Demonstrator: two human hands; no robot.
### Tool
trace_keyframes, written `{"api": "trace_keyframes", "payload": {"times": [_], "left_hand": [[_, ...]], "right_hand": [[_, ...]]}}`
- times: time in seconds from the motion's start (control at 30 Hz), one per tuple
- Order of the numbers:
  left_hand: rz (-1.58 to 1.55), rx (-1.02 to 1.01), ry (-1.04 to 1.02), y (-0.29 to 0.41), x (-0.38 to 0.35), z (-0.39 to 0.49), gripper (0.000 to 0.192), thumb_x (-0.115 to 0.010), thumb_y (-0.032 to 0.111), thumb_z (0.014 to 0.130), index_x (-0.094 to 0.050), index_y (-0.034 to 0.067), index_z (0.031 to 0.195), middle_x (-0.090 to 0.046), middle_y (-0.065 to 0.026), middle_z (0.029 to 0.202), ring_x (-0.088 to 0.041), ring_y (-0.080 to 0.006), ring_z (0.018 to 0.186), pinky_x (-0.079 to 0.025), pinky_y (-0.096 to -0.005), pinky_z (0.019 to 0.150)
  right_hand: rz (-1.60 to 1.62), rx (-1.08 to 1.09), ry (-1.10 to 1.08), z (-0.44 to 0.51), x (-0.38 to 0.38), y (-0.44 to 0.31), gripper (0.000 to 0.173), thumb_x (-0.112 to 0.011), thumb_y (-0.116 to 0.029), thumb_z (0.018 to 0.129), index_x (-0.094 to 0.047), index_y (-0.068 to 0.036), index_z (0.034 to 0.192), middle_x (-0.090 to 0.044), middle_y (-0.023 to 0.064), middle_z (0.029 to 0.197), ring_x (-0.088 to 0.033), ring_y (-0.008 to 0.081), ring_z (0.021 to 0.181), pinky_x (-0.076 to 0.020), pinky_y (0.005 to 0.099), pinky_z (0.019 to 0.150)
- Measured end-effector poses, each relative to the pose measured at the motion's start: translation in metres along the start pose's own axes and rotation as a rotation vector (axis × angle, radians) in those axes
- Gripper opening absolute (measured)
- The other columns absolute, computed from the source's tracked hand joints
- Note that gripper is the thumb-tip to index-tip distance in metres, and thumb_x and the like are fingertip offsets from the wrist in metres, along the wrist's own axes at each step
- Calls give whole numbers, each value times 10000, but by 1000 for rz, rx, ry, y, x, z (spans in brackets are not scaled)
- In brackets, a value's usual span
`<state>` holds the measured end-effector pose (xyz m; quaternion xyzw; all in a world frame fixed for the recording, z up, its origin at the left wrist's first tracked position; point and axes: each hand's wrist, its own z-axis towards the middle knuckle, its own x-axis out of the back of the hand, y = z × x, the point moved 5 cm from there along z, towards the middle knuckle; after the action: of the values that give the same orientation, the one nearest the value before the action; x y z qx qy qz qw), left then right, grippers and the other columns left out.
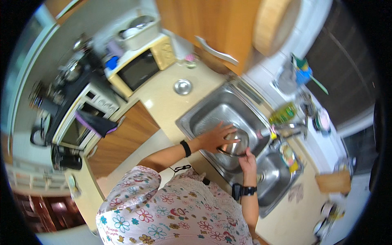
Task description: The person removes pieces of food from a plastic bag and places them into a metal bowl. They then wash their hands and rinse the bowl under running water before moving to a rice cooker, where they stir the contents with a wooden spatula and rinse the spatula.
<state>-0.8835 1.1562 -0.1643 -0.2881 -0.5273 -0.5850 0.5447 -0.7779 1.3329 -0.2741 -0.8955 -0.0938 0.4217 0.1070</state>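
Over the larger basin of a stainless steel sink [199,111], my right hand [248,160] grips the near rim of a round, shiny metal bowl [239,142]. My left hand [218,138] lies across the bowl's left side with its fingers spread; whether the fingertips press on it is hard to tell. The faucet [291,126], with a pale ribbed spout end, reaches over the basins from the right. A smaller round metal dish [182,87] sits on the beige counter, beyond the sink's left corner.
In the smaller basin [269,174], a strainer shows near my right wrist. A green dish soap bottle [283,113] and a patterned item with a yellow part [288,155] are near the faucet. A microwave [139,72] and a toaster oven [82,119] stand left. A wooden block [333,182] lies right.
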Motion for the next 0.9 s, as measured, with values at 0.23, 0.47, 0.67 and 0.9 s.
{"api": "trace_keyframes", "payload": {"times": [0.23,0.47,0.67,0.9], "left_hand": [[324,633,-21,6,30,-96,1237,-879,392,597,-146,142,1561,-99,-243,1600,-91,-450,1475,-155,-712,1095],[365,1241,423,27,113,-294,1152,-837,197,684,-96,119,1563,-65,-255,1588,-47,-487,1463,-103,-713,1099],[439,1571,693,29,202,-434,1062,-777,153,766,-74,155,1563,-118,-255,1571,-91,-488,1455,-111,-690,1113],[497,1287,720,-20,325,-502,753,-732,127,821,-353,119,1472,-347,-207,1479,-328,-433,1365,-301,-503,1120]], "right_hand": [[-698,275,-126,23,31,-14,243,-619,-212,958,-616,-20,1106,-656,76,1081,-610,217,965,-480,391,954],[-425,297,-258,18,23,-14,510,-692,-273,904,-534,55,1260,-608,134,1235,-598,258,1094,-472,440,1018],[-461,465,-200,-6,19,-3,490,-725,-272,892,-523,57,1193,-588,139,1169,-579,246,1055,-478,379,935],[-483,673,-132,-23,10,33,524,-652,-362,944,-574,129,1110,-604,132,1116,-549,186,993,-468,317,922]]}}
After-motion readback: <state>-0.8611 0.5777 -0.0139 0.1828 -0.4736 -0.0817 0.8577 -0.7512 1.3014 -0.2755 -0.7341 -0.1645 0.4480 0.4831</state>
